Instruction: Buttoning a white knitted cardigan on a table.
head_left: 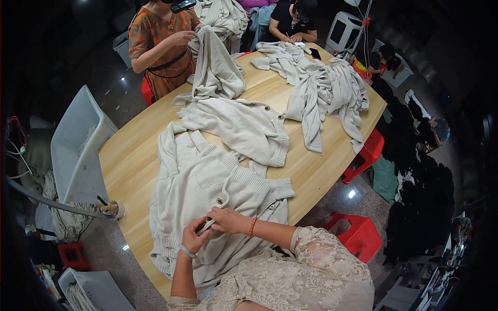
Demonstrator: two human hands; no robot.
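Note:
A cream knitted cardigan (pixel 192 181) lies spread on the table in front of me, with ribbed bands and dark buttons along its front edge. My left hand (pixel 194 237) is closed on that buttoned edge, thumb and fingers pinched together. Right beside it, my right hand (pixel 226 221) pinches the same edge from above, its fingertips almost meeting the left ones. A dark spot like a button shows between the fingers, though they partly hide it. Just beyond lies a second cream cardigan (pixel 238 124), folded, with its buttons facing right.
More cream knitwear (pixel 332 90) is heaped at the table's far right. Across the wooden table (pixel 129 155), a person in an orange patterned dress (pixel 163 39) holds up another garment; another person sits at the far end. A white bin (pixel 78 145) stands left, red stools (pixel 355 236) right.

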